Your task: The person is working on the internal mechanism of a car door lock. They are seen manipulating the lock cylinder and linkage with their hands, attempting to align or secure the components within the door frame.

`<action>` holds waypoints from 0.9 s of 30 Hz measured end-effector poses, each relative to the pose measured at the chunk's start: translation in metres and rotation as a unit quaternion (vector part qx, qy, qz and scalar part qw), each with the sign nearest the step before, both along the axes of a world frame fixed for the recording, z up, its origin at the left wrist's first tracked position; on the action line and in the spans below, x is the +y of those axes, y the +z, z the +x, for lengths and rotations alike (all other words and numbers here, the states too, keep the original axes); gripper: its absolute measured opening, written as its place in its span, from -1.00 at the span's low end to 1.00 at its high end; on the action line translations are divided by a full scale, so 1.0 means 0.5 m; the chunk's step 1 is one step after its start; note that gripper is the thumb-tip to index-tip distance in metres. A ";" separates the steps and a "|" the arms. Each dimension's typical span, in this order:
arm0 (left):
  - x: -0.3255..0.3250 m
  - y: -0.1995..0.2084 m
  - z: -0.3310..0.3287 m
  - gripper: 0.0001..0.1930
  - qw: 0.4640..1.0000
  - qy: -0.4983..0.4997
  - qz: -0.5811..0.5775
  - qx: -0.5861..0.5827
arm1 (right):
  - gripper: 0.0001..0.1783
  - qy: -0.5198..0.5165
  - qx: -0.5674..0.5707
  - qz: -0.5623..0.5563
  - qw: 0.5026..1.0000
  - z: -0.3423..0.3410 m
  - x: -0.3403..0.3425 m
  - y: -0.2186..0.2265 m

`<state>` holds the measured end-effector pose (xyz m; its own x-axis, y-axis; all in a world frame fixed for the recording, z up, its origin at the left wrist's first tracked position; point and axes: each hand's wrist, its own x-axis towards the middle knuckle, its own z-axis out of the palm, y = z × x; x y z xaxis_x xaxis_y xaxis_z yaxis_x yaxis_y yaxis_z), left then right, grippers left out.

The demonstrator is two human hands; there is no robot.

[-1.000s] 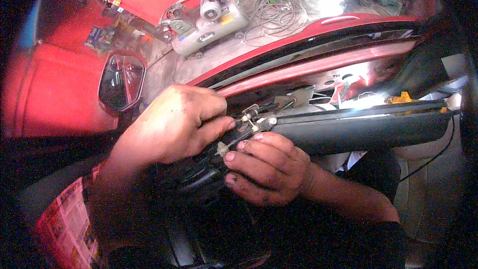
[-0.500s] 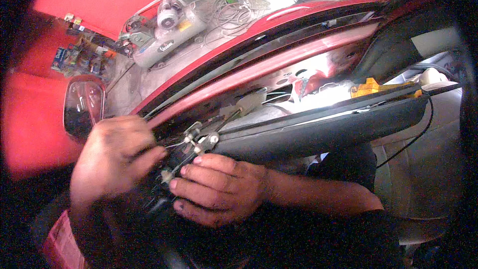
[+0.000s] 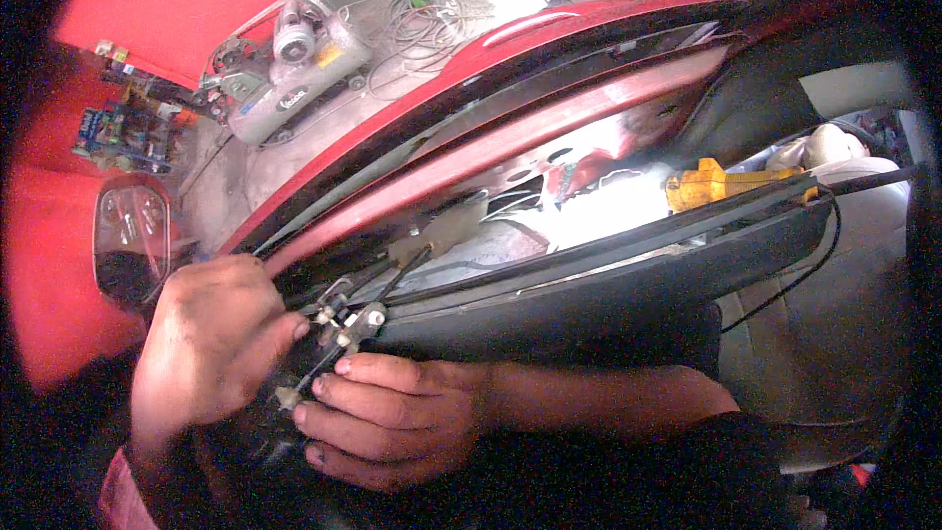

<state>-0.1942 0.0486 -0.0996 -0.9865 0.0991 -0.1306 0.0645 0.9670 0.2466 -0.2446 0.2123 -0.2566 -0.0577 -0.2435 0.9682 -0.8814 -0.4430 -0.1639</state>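
Observation:
My left hand (image 3: 216, 344) is curled closed at the left, its thumb tip beside a small mechanism (image 3: 343, 324) of dark metal, thin rods and white plastic knobs. What its fingers hold is hidden. From the other side my right hand (image 3: 392, 417) is wrapped round the lower part of that mechanism, fingertips against it and a pale knob (image 3: 287, 397). Both hands are at the near end of a red car door (image 3: 471, 172), whose black inner panel (image 3: 599, 285) stands away from its metal. Thin cables (image 3: 515, 198) show inside the gap.
A lit yellow work lamp (image 3: 721, 186) rests in the gap, its black cord (image 3: 819, 265) hanging over the panel. Beyond the door are a side mirror (image 3: 132, 236), an air compressor (image 3: 294, 79) and a coiled hose (image 3: 427, 15). A pale seat (image 3: 814, 353) stands at right.
The view has shifted, so the door and mechanism sit lower and further left. Earlier a thin wire showed between my left fingers and the mechanism; now my left thumb is close beside it.

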 end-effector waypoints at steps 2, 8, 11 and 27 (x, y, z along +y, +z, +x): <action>0.007 0.009 0.006 -0.80 1.000 0.009 0.010 -0.003 | -0.70 -0.001 0.006 -0.013 1.000 0.006 -0.005 0.005; 0.007 0.020 0.019 -0.83 0.999 0.030 0.025 -0.012 | -0.69 -0.001 -0.003 -0.009 1.000 0.006 -0.002 0.008; 0.001 0.011 0.013 -0.84 0.999 0.024 0.038 -0.012 | -0.60 0.014 -0.015 -0.002 1.000 0.017 -0.003 0.012; 0.005 -0.013 -0.013 -0.79 0.998 -0.009 0.058 -0.027 | -0.69 0.015 -0.023 -0.017 0.999 0.018 -0.010 0.000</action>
<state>-0.2007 0.0512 -0.1060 -0.9761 0.1344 -0.1708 0.0649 0.9302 0.3613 -0.2358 0.2073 -0.2568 -0.0952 -0.2124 0.9725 -0.8596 -0.4752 -0.1879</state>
